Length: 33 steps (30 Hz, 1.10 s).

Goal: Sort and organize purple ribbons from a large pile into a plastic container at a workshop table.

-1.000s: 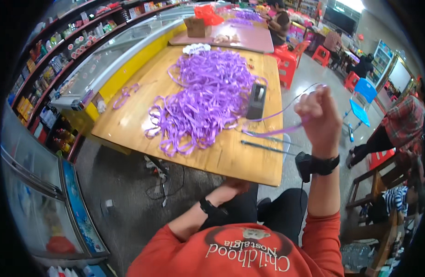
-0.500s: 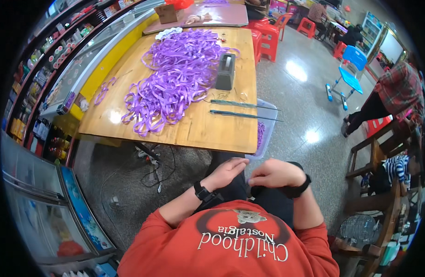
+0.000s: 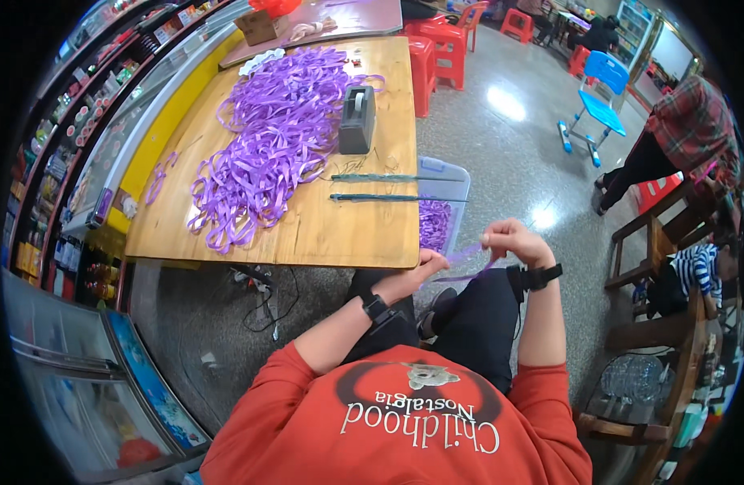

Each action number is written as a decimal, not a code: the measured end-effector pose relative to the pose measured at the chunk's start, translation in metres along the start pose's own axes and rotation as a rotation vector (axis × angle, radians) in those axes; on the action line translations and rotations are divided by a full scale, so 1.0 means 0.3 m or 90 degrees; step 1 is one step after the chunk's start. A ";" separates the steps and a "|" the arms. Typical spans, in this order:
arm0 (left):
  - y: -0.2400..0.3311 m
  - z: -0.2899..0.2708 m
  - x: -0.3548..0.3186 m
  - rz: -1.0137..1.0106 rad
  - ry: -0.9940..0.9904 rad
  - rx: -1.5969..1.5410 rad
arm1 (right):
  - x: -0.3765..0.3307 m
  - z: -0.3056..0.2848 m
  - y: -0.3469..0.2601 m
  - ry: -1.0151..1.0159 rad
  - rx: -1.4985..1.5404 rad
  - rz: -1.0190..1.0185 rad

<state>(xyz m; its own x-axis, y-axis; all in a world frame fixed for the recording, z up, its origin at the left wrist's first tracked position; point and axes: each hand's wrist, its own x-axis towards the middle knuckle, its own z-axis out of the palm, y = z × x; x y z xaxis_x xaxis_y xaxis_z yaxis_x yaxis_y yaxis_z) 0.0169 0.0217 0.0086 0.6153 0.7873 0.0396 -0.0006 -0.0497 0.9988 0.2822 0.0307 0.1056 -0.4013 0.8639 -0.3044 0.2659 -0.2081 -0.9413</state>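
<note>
A short length of purple ribbon (image 3: 467, 254) stretches between my two hands, past the front right corner of the table; it is partly smeared by motion. My left hand (image 3: 416, 273) pinches one end near the table corner. Farther right and slightly higher, my right hand (image 3: 513, 240) has its fingers closed on the other end. On the wooden table (image 3: 323, 242) lies a large heap of purple ribbon loops (image 3: 263, 145). A dark tape dispenser (image 3: 357, 121) stands right of the heap. Two thin dark bundles of strands (image 3: 372, 197) stick out over the table's right edge.
Under that edge sits a translucent plastic bin (image 3: 449, 182) holding purple pieces. Red stools (image 3: 445, 52) and a blue chair (image 3: 602, 97) stand farther off. At right are a person in a plaid shirt (image 3: 691, 121) and wooden chairs (image 3: 659, 250). Glass-fronted cabinets (image 3: 77, 388) line the left.
My hands have moved apart, the right one up and to the right, and ribbon now shows stretched between them. The view has shifted, so the table appears farther left.
</note>
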 end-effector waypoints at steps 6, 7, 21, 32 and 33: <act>0.007 0.016 0.184 0.030 0.167 -0.044 | 0.222 -0.143 -0.071 0.065 -0.059 -0.130; 0.003 0.010 0.201 0.058 0.194 -0.049 | 0.259 -0.147 -0.100 0.056 -0.065 -0.142; -0.180 -0.058 0.079 0.072 0.328 -0.317 | 0.477 0.019 0.010 -0.103 0.467 -0.099; -0.031 0.005 -0.064 0.023 0.243 -0.265 | 0.328 0.255 0.187 0.051 0.295 -0.127; -0.026 0.003 -0.091 -0.012 0.198 -0.185 | 0.310 0.285 0.189 0.060 0.295 -0.085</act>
<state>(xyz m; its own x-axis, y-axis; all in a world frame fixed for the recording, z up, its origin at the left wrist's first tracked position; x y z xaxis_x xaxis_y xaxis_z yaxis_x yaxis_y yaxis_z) 0.0008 0.0000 -0.0002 0.3505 0.9364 -0.0153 -0.2408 0.1059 0.9648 0.1851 0.0602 0.0112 -0.3192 0.9299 -0.1829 -0.2081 -0.2571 -0.9437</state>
